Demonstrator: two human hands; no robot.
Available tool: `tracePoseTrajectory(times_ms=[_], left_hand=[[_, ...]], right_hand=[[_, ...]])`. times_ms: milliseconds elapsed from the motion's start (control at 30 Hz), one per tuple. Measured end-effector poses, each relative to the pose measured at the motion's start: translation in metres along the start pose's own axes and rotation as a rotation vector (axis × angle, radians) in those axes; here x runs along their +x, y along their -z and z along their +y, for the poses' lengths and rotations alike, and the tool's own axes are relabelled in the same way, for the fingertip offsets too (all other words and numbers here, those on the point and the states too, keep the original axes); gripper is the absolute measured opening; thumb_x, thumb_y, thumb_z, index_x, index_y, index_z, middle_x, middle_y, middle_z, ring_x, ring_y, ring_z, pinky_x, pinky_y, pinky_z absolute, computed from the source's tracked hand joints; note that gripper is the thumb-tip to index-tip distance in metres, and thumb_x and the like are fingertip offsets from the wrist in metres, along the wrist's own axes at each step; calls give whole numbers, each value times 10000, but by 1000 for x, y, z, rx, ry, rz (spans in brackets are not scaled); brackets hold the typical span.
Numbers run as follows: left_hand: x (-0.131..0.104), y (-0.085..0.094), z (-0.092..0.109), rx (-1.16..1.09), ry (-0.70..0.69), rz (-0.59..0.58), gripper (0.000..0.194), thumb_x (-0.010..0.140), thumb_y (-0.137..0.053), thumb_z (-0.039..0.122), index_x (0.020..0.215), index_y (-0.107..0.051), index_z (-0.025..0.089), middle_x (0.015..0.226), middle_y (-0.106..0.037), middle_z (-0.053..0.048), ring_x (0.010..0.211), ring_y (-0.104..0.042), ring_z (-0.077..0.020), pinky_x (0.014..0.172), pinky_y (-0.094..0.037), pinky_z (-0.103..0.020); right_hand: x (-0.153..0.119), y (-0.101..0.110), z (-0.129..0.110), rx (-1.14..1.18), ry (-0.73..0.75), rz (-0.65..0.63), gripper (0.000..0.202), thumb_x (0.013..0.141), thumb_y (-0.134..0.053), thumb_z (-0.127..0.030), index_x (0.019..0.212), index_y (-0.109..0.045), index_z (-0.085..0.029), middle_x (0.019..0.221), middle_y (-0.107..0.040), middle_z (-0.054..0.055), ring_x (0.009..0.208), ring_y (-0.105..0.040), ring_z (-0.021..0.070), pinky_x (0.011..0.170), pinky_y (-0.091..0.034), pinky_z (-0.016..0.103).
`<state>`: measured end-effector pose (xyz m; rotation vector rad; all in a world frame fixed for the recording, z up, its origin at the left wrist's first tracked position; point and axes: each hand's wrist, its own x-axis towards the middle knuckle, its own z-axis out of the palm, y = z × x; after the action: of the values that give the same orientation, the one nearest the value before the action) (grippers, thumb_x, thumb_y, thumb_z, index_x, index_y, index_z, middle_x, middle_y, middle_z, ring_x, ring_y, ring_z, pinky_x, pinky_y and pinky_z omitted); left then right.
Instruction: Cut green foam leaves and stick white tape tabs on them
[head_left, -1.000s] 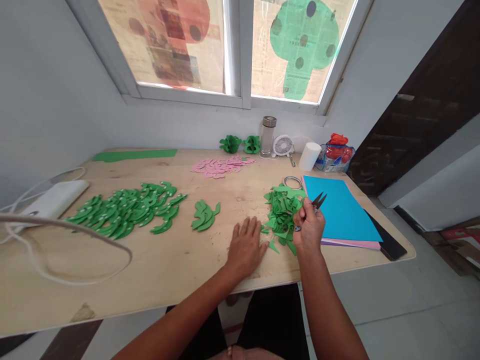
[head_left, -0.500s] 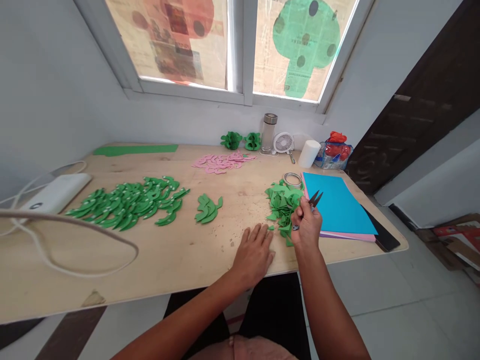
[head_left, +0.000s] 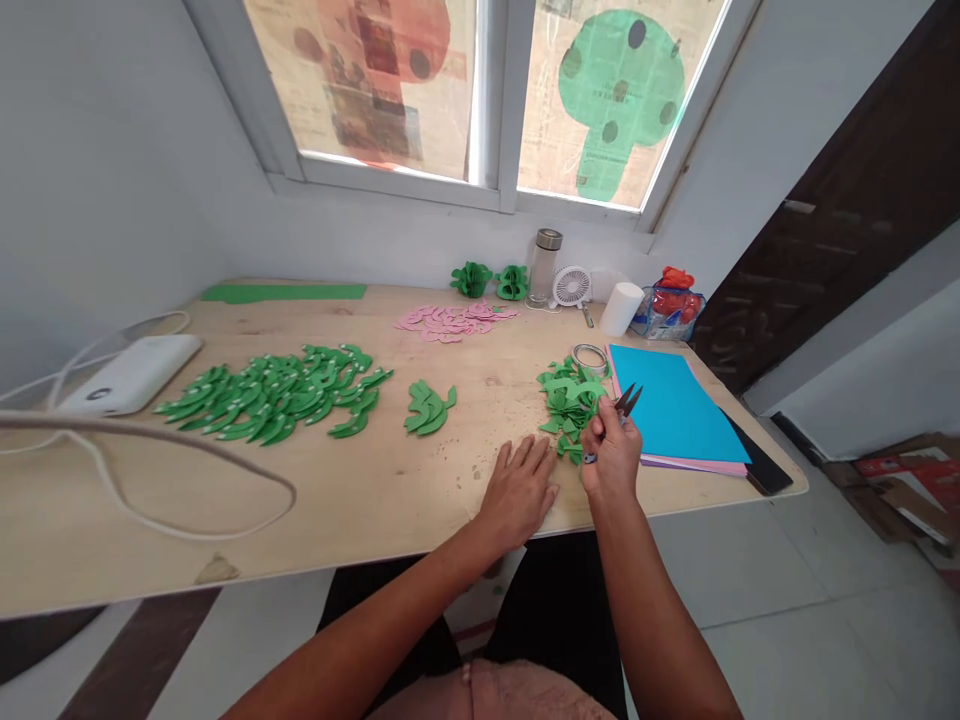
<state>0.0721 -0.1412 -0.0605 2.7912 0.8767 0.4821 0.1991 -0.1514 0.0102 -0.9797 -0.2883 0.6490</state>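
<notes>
A pale wooden desk [head_left: 337,500] is seen from above. Well to the left of the green scrap heap [head_left: 564,400] spread many white-dotted green pieces [head_left: 262,395]; just right of the heap lies a paper stack [head_left: 675,400], blue on top. The left hand [head_left: 521,490] rests flat, fingers slightly apart, near-left of the heap. The right hand [head_left: 613,455], at the heap's near-right edge, is closed around scissors [head_left: 625,398], blades slightly parted
</notes>
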Motion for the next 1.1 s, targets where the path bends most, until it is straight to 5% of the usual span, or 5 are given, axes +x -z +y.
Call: tracePoseTrajectory(times_ms=[333, 600, 767, 967, 1100], left_hand=[[38, -8, 9, 17, -27, -6, 462, 912, -349, 362, 1287, -495, 135, 1401, -468, -112, 1303, -349, -298, 1054, -271, -531], [14, -9, 10, 10, -4, 33, 473, 911, -358, 374, 1325, -449, 166, 1444, -400, -106, 1324, -310, -302, 1059, -258, -536], [29, -12, 11, -73, -37, 25, 505, 887, -410, 293, 1380, -373, 192, 1398, -448, -110, 1302, -334, -295, 1062, -242, -553], [9, 3, 2, -402, 40, 98, 484, 797, -487, 164, 1279, -512, 211, 1325, -535, -93, 1280, -387, -279, 1076, -241, -522], [-15, 32, -16, -947, 390, 294, 316, 815, -465, 178, 1059, -667, 168, 1149, -650, -131, 1107, -556, -244, 1005, -367, -440]], right_hand=[[-13, 6, -10, 6, 41, -4, 366, 624, -757, -398, 703, -470, -185, 442, -383, -130, 352, -244, 13, 340, -165, 165], [-13, 8, -1, -6, -1, -21, 359, 631, -756, -356, 688, -444, -188, 444, -377, -135, 339, -244, 11, 331, -166, 161], [-19, -2, 10, -30, -33, -67, 389, 636, -753, -376, 656, -412, -191, 444, -366, -132, 336, -244, 12, 323, -172, 165], [-27, -13, 19, -47, -71, -78, 385, 639, -757, -373, 661, -419, -191, 459, -369, -127, 351, -246, 13, 326, -169, 163], [-31, -21, 33, -45, -91, -55, 392, 620, -760, -407, 670, -438, -189, 454, -358, -129, 356, -225, 14, 329, -147, 163]])
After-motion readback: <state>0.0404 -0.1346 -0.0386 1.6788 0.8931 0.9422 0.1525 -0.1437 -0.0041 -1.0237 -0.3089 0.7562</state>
